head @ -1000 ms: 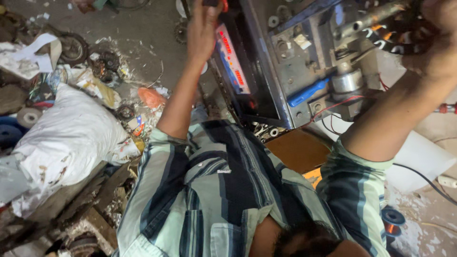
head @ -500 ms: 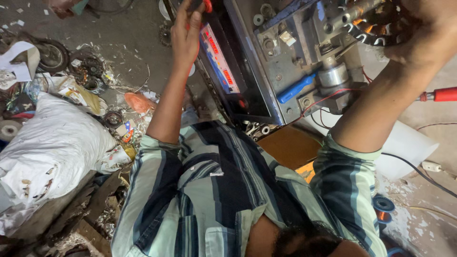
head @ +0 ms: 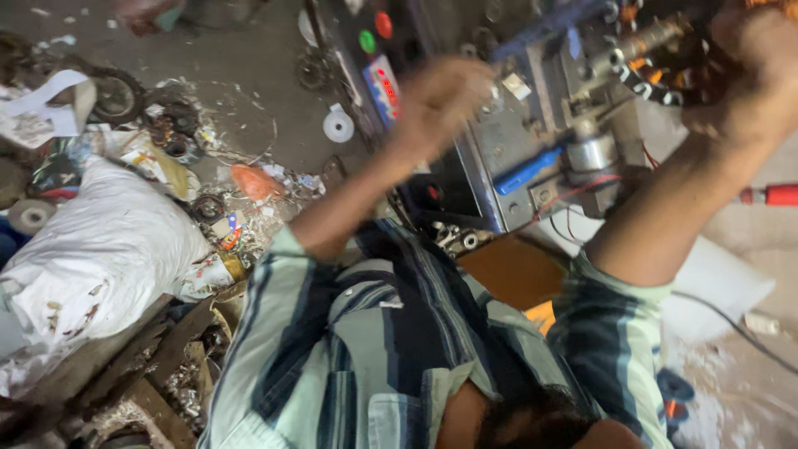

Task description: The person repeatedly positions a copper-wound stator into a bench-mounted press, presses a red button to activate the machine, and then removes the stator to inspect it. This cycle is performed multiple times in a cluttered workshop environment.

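Head view: left hand [head: 445,100] blurred, grip unclear, near machine [head: 532,141] panel. Right hand [head: 748,75] closed on stator [head: 665,79]. Best steady stator squarely against spindle.

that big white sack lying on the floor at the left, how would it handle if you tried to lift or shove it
The white sack would probably be floppy: its surface is creased and slumps over whatever lies under it. It bulges full, so it may be heavy for a bag. Lying wide and flat among the scrap, it is unlikely to roll, and would more likely drag or sag.
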